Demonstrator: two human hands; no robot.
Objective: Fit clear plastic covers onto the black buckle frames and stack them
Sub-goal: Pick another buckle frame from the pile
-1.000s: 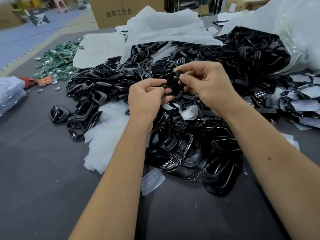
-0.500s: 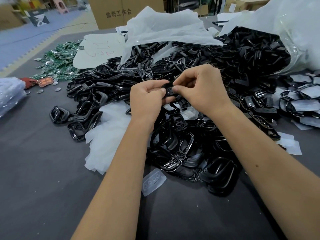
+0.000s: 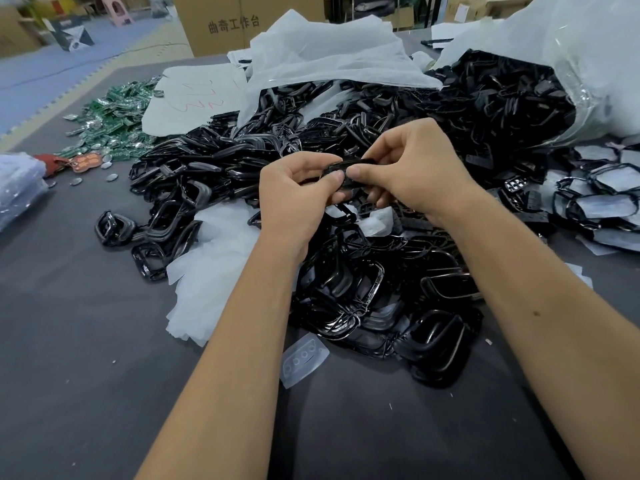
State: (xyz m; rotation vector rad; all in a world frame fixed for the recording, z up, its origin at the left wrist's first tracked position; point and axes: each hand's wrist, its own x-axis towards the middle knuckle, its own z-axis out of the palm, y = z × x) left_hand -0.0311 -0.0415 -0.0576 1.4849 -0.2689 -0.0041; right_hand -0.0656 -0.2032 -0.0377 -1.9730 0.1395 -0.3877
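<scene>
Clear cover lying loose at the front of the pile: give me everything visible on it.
The clear cover is a small, flat, translucent plastic piece, roughly trapezoid with rounded corners and a row of small round dimples across it. It lies flat on the dark grey table, at the near edge of the pile of black frames, beside the left forearm. No hand touches it.

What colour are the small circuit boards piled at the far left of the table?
Green, with silvery parts; the circuit boards show in the head view.

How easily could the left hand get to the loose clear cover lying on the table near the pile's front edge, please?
Probably easily: the clear cover lies alone on bare table, but the left hand first must release the black frame.
</scene>
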